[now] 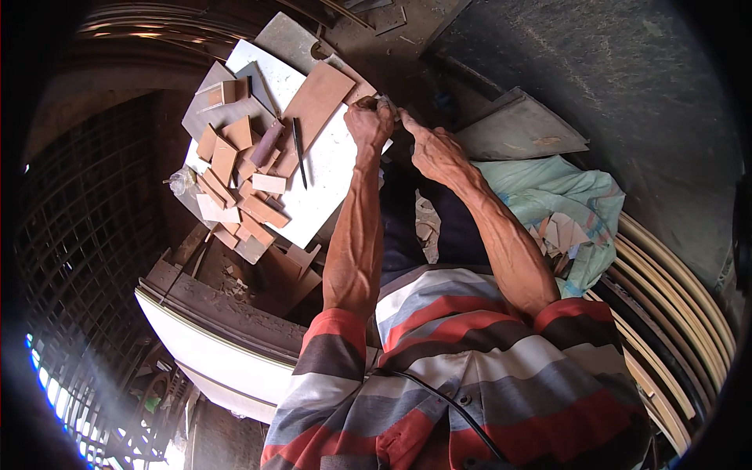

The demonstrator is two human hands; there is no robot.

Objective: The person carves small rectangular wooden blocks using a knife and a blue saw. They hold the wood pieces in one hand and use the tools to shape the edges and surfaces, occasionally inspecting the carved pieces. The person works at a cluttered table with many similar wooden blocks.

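Both my arms reach forward past the right edge of a white board. My left hand is closed like a fist, and a small greyish piece shows by its fingertips; its kind is too small to make out. Close beside it, my right hand has its fingers bent in and its index finger pointing toward the left hand. What lies between its fingers is hidden. Left of my hands lie a flat brown board, a thin black pen-like stick and a purplish-brown cylinder.
Several small brown wooden pieces lie heaped on the board, near a clear plastic container. A pale green sack of scraps is at right, beside long curved-looking strips. A grey panel leans beyond it.
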